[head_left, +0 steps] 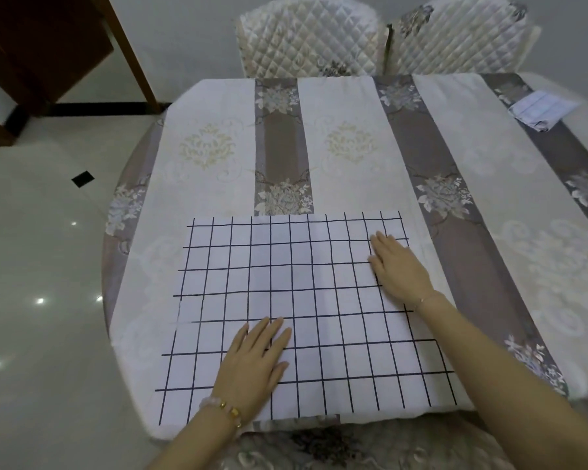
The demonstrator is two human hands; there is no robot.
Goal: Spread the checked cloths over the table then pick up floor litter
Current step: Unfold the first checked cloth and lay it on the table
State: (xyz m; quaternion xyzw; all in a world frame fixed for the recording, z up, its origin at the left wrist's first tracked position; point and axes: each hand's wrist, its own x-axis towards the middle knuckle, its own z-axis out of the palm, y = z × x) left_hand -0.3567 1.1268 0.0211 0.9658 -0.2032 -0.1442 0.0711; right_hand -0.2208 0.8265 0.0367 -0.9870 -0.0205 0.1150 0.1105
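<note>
1. Broadly, the biggest risk sits with the round table's floral striped cover of cream and grey-brown fabric (218, 106). It lies loose over the tabletop, so a hard sideways push from either palm could drag it along and ruck it up.
2. The white checked cloth with thin dark grid lines (319, 300) lies flat on the near part of that cover, its near edge at the table's rim. If it is smoothed towards the person, it could slide off over that rim.
3. The left hand (255, 364) presses palm-down on the cloth's near middle, fingers straight and slightly fanned. The right hand (398, 266) lies flat near the far right corner, fingers straight and close together. Neither grips anything, and uneven pressure between them could skew the grid or raise a crease.
4. Most of the glossy pale tiled floor (41, 252) is cut off by the frame and the table, so any litter there goes unseen.
5. The grid lines step out of line along the cloth's left edge. Whether that marks a fold, a second layer or a second cloth is hard to judge.
6. A folded pale fabric piece (540, 111) rests at the far right of the table, and its pattern is too blurred to read.
7. A small dark square on the floor (82, 179) may be litter or a tile inlay.
</note>
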